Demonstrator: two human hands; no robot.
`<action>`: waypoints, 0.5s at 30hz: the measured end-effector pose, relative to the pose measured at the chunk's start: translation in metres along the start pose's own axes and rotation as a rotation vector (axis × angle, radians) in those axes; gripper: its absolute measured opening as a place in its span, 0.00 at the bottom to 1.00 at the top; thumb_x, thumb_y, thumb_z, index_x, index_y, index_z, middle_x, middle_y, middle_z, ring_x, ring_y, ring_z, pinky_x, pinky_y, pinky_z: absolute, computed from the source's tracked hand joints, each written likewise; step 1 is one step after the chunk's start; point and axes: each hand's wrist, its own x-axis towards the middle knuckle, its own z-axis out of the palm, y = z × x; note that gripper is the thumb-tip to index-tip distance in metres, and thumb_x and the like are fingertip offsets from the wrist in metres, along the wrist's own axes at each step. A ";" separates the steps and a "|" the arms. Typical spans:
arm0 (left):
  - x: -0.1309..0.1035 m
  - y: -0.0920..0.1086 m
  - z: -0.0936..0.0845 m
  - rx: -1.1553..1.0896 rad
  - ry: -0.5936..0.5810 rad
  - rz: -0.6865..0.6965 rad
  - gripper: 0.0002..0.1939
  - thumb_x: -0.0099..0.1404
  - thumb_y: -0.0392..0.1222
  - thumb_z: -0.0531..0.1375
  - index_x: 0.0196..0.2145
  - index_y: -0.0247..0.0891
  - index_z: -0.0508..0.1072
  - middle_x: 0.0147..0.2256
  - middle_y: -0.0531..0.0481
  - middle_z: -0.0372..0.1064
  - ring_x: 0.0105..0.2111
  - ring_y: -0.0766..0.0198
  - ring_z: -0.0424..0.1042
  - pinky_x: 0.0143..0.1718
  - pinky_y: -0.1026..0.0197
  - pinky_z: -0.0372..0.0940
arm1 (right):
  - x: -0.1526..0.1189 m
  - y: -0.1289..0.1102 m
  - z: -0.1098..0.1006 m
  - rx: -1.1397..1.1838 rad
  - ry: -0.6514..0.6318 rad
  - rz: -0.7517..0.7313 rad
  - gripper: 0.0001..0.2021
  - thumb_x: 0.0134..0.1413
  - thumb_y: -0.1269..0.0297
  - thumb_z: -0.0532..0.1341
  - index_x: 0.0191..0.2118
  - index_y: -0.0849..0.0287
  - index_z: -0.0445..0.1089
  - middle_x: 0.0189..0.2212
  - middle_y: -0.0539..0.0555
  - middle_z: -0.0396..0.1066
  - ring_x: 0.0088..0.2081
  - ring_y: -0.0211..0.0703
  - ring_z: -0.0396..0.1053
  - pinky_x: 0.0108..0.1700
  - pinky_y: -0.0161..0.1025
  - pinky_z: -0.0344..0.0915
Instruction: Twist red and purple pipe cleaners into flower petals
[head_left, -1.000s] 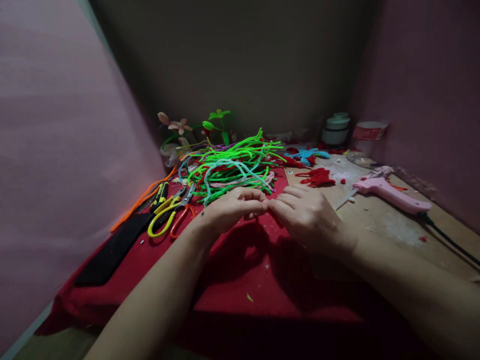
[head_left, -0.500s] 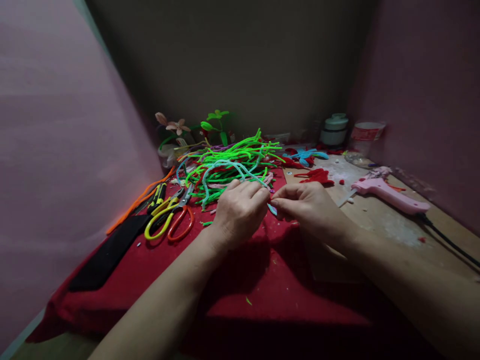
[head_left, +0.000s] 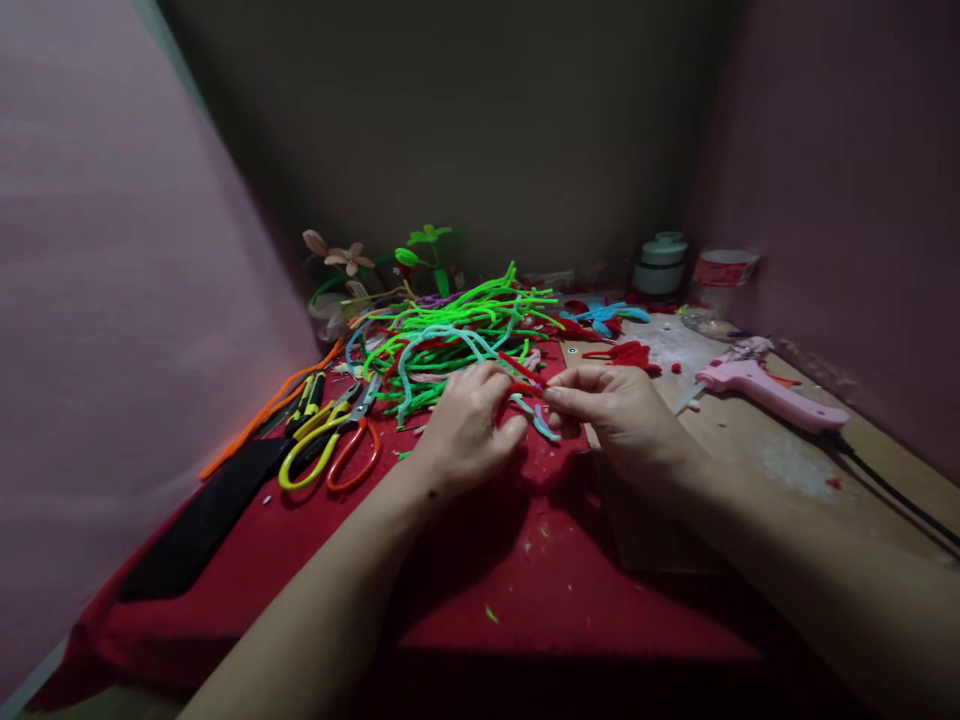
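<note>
Between my hands a red pipe cleaner [head_left: 528,387] is stretched over the front of the pile. My right hand [head_left: 611,405] is closed, its thumb and forefinger pinching the right end. The curled fingers of my left hand [head_left: 469,420] are round the other part, which they mostly hide; the left thumb stands a little away from them. Just under the fingertips hang or lie light blue pieces [head_left: 545,424]; I cannot tell whether they are attached. Beyond my left hand is a heap of green pipe cleaners [head_left: 472,315], with light blue ones arched over it.
Scissors [head_left: 330,455] and a black flat strip [head_left: 210,515] lie left on the red cloth [head_left: 480,600]. On the board at right rests a pink glue gun [head_left: 780,392] with a black cord. Red pieces [head_left: 626,357], a jar [head_left: 660,265] and fuzzy flowers [head_left: 427,245] stand further back.
The left hand has turned and its thumb has come away from the fingers, showing more of the red pipe cleaner. The right hand keeps its pinch. The view has shifted slightly.
</note>
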 end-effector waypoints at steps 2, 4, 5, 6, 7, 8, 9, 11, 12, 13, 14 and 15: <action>0.002 0.004 -0.005 -0.272 -0.138 -0.086 0.09 0.57 0.41 0.56 0.34 0.35 0.70 0.36 0.47 0.68 0.37 0.61 0.65 0.39 0.60 0.59 | -0.002 0.000 0.001 -0.121 0.013 -0.068 0.07 0.44 0.67 0.61 0.21 0.62 0.66 0.16 0.47 0.64 0.19 0.32 0.59 0.23 0.33 0.55; 0.003 0.007 -0.009 -0.467 -0.162 -0.199 0.11 0.59 0.45 0.55 0.32 0.34 0.71 0.31 0.49 0.68 0.32 0.64 0.65 0.35 0.63 0.59 | -0.004 0.001 0.002 -0.229 0.006 -0.124 0.07 0.46 0.67 0.60 0.21 0.62 0.67 0.17 0.48 0.64 0.20 0.33 0.59 0.25 0.33 0.56; 0.003 0.009 -0.010 -0.511 -0.137 -0.249 0.11 0.59 0.45 0.55 0.29 0.34 0.71 0.28 0.51 0.67 0.29 0.66 0.64 0.32 0.64 0.59 | -0.004 0.002 0.003 -0.274 0.002 -0.147 0.07 0.47 0.67 0.59 0.22 0.62 0.67 0.17 0.48 0.65 0.21 0.33 0.60 0.26 0.33 0.57; 0.003 0.010 -0.009 -0.528 -0.108 -0.284 0.12 0.58 0.45 0.56 0.26 0.34 0.70 0.25 0.52 0.66 0.27 0.67 0.63 0.30 0.65 0.58 | -0.005 0.004 0.003 -0.312 0.000 -0.167 0.08 0.48 0.66 0.59 0.22 0.62 0.68 0.17 0.48 0.65 0.21 0.33 0.60 0.26 0.34 0.57; 0.003 0.010 -0.009 -0.529 -0.083 -0.305 0.12 0.58 0.44 0.57 0.23 0.34 0.70 0.22 0.53 0.64 0.25 0.69 0.62 0.28 0.66 0.57 | -0.005 0.005 0.004 -0.339 -0.001 -0.179 0.08 0.48 0.66 0.58 0.22 0.62 0.68 0.18 0.49 0.65 0.21 0.34 0.61 0.27 0.34 0.57; 0.002 0.011 -0.007 -0.523 -0.061 -0.310 0.12 0.57 0.43 0.57 0.21 0.34 0.69 0.20 0.54 0.62 0.23 0.70 0.60 0.26 0.66 0.55 | -0.005 0.006 0.004 -0.354 -0.002 -0.183 0.08 0.49 0.66 0.58 0.23 0.62 0.68 0.18 0.49 0.65 0.21 0.33 0.60 0.26 0.34 0.57; 0.002 0.011 -0.005 -0.517 -0.043 -0.304 0.11 0.57 0.42 0.57 0.21 0.34 0.68 0.19 0.55 0.61 0.22 0.70 0.59 0.26 0.67 0.55 | -0.005 0.007 0.004 -0.360 -0.004 -0.180 0.08 0.49 0.66 0.58 0.23 0.62 0.68 0.17 0.49 0.65 0.21 0.33 0.60 0.26 0.33 0.57; 0.001 0.011 -0.002 -0.506 -0.007 -0.276 0.09 0.57 0.41 0.57 0.22 0.34 0.69 0.20 0.55 0.61 0.22 0.71 0.59 0.25 0.67 0.54 | -0.004 0.008 0.004 -0.353 -0.008 -0.159 0.09 0.48 0.65 0.59 0.22 0.62 0.68 0.17 0.49 0.65 0.20 0.32 0.59 0.25 0.33 0.56; 0.001 0.012 -0.001 -0.505 0.002 -0.266 0.09 0.57 0.40 0.57 0.23 0.34 0.69 0.20 0.55 0.61 0.23 0.71 0.59 0.25 0.67 0.54 | -0.004 0.008 0.004 -0.337 -0.008 -0.144 0.09 0.48 0.64 0.59 0.22 0.62 0.68 0.17 0.49 0.65 0.20 0.32 0.59 0.24 0.33 0.56; 0.001 0.012 0.000 -0.506 0.004 -0.261 0.09 0.57 0.40 0.57 0.23 0.34 0.68 0.21 0.55 0.61 0.23 0.71 0.59 0.26 0.67 0.55 | -0.004 0.007 0.005 -0.314 -0.008 -0.124 0.09 0.47 0.64 0.60 0.21 0.62 0.68 0.16 0.49 0.65 0.19 0.32 0.59 0.24 0.33 0.56; 0.001 0.011 0.001 -0.508 0.002 -0.259 0.08 0.57 0.41 0.57 0.23 0.35 0.68 0.21 0.56 0.60 0.23 0.71 0.58 0.26 0.67 0.55 | -0.004 0.007 0.005 -0.285 -0.009 -0.098 0.09 0.46 0.63 0.60 0.21 0.62 0.67 0.16 0.48 0.65 0.19 0.32 0.59 0.23 0.32 0.56; 0.001 0.011 0.003 -0.511 -0.002 -0.259 0.08 0.57 0.41 0.57 0.23 0.35 0.68 0.21 0.56 0.60 0.23 0.71 0.58 0.26 0.67 0.55 | -0.004 0.007 0.005 -0.257 -0.011 -0.070 0.09 0.45 0.63 0.61 0.20 0.62 0.67 0.16 0.49 0.65 0.19 0.32 0.59 0.22 0.32 0.55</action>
